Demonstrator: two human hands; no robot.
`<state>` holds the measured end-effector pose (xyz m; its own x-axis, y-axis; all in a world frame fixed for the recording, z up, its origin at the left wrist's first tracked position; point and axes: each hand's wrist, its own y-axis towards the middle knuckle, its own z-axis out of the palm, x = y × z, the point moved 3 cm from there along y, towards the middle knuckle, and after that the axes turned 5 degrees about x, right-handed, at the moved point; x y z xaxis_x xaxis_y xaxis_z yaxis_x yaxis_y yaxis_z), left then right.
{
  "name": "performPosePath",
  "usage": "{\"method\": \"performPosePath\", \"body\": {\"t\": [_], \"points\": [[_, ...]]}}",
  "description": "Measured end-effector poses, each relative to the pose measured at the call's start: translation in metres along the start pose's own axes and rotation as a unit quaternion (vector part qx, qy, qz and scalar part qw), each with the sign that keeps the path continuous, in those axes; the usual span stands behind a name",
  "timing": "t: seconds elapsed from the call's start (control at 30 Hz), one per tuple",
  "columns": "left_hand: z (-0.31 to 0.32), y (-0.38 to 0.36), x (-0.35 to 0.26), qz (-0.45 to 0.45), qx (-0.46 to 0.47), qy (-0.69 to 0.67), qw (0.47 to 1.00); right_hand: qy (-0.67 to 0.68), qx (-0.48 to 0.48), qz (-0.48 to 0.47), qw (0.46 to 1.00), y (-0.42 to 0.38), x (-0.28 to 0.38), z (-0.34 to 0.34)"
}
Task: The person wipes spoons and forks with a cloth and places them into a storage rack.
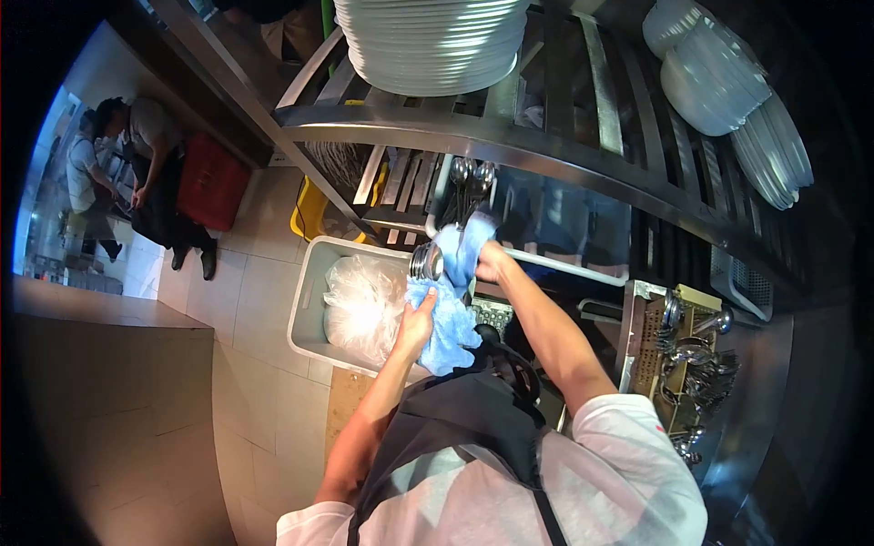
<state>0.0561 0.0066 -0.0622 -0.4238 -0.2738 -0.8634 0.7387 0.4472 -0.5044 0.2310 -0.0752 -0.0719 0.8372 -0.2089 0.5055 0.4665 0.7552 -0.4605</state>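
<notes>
Left hand and right hand are both curled closed over the right end of the grey tub. The left grips a bunched blue cloth with a bundle of metal cutlery, its rounded ends poking out past the fingers toward the tub's far side. The right grips more blue cloth close against that bundle; whether it is one cloth or two, I cannot tell.

Inside the tub, a clear plastic bag fills much of the left part. Just beyond the tub's far edge is a yellow container. Farther to the right of the tub sits a pale-rimmed tray, with spoons clustered toward its left end. Well right of the tub, a perforated basket stands beside piled cutlery.

Above and beyond the tub runs a slatted metal shelf bearing stacked white plates and, at right, white bowls. Well left of and beyond the tub, two people stand near a red bin.
</notes>
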Motion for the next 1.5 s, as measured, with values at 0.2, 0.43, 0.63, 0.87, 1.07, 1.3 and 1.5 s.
{"method": "performPosePath", "body": {"t": [0.2, 0.43, 0.63, 0.87, 1.07, 1.3, 1.5], "points": [[0.0, -0.015, -0.036, -0.031, 0.107, -0.024, 0.993, -0.43, -0.046, -0.243, 0.868, -0.006, -0.07, -0.017], [0.008, -0.032, -0.053, -0.015, 0.154, -0.05, 0.987, -0.53, -0.13, -0.364, 0.755, -0.047, 0.004, 0.045], [-0.003, -0.054, -0.066, 0.066, 0.131, 0.013, 0.989, -0.032, -0.03, -0.402, 0.915, -0.065, 0.037, 0.053], [0.013, -0.051, -0.083, 0.091, 0.044, 0.064, 0.993, 0.183, -0.048, -0.369, 0.91, -0.072, -0.011, 0.082], [0.006, -0.051, -0.085, 0.074, 0.053, -0.036, 0.995, 0.156, -0.175, -0.339, 0.911, -0.058, 0.003, 0.07], [0.014, -0.044, -0.081, 0.08, 0.003, 0.052, 0.995, 0.008, -0.209, -0.274, 0.939, -0.052, -0.017, 0.058], [0.018, -0.006, -0.05, 0.066, -0.006, 0.056, 0.996, -0.183, -0.212, -0.209, 0.937, -0.04, -0.054, 0.022]]}}
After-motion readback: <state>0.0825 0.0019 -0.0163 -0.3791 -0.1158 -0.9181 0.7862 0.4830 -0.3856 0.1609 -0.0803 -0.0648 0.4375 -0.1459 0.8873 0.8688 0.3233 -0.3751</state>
